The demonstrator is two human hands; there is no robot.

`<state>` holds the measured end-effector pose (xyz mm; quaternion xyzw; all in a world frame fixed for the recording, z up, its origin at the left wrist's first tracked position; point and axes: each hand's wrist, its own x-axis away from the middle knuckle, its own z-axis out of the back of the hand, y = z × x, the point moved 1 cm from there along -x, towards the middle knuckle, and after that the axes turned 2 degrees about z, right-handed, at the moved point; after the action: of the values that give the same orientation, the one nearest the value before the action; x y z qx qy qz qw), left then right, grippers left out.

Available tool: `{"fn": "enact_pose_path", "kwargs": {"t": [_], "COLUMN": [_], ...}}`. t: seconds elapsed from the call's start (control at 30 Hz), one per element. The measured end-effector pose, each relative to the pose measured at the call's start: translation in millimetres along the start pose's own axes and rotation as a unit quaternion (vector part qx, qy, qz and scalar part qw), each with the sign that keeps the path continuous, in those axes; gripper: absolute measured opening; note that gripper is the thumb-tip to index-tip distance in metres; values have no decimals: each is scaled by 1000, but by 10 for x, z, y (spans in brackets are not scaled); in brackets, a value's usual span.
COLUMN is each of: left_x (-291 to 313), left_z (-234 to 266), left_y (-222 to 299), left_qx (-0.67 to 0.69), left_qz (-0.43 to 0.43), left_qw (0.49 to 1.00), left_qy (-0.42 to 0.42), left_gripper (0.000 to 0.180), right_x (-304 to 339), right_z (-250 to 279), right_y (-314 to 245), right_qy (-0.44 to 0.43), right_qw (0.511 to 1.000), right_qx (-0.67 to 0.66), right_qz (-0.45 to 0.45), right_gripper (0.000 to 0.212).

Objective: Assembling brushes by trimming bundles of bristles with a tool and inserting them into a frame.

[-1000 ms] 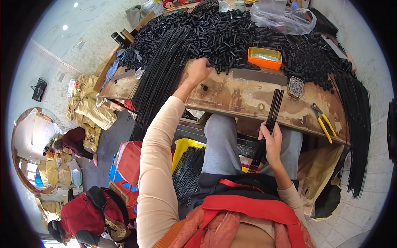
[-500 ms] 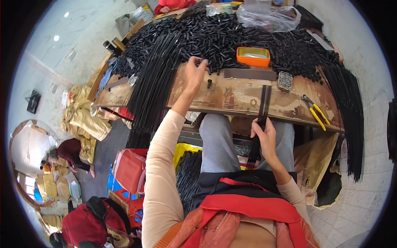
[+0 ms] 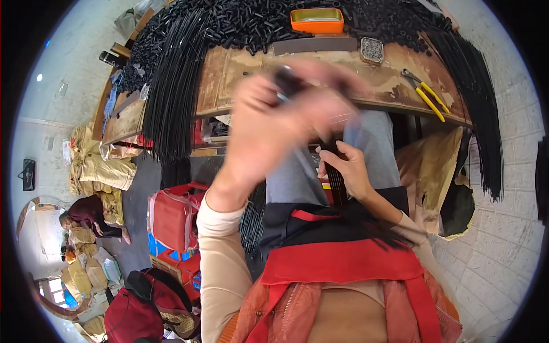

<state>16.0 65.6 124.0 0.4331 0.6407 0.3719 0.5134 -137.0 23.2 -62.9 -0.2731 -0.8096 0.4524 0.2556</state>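
My left hand (image 3: 269,123) is raised over the front edge of the workbench and smeared by motion. A small black piece (image 3: 289,83) shows between its curled fingers, too blurred for its exact shape. Lower and to the right, above my lap, my right hand (image 3: 349,168) is closed round a bundle of thin black rods (image 3: 337,177). The upper end of the bundle is partly hidden behind my blurred left hand. Short black tubes (image 3: 251,26) lie heaped across the back of the wooden workbench (image 3: 217,80).
An orange tin (image 3: 316,27) and a clear box of small metal parts (image 3: 372,50) stand before the heap. Yellow-handled pliers (image 3: 426,94) lie at the right. Long black rods (image 3: 174,86) overhang the bench's left side, more rods (image 3: 472,97) its right. A person (image 3: 94,214) bends at far left.
My left hand has left the tube heap and risen toward me, across the bench edge. My right hand stays above my lap with the rods. The view has tilted downward.
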Motion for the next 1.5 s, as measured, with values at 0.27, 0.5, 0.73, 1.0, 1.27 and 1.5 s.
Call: {"fn": "enact_pose_path", "kwargs": {"t": [0.27, 0.5, 0.73, 1.0, 1.27, 1.5], "left_x": [619, 588, 822, 842, 837, 786], "left_z": [492, 337, 492, 470, 430, 362], "left_y": [-1457, -1588, -1570, -1523, -1573, -1511], "left_qx": [81, 54, 269, 268, 262, 224], "left_qz": [124, 21, 169, 198, 210, 187], "left_qw": [932, 907, 899, 900, 902, 913], "left_qy": [331, 418, 301, 280, 271, 284], "left_gripper": [18, 20, 23, 24, 27, 41], "right_x": [138, 130, 149, 135, 127, 109], "right_z": [-102, -120, -102, -124, -97, -53], "right_y": [78, 118, 114, 62, 50, 61], "right_qy": [14, 16, 26, 23, 24, 27], "right_qw": [999, 999, 998, 999, 999, 999], "right_qx": [45, 41, 57, 46, 43, 35], "right_qz": [-4, 1, 4, -5, -7, -9], "right_gripper": [20, 19, 18, 17, 16, 16]}}
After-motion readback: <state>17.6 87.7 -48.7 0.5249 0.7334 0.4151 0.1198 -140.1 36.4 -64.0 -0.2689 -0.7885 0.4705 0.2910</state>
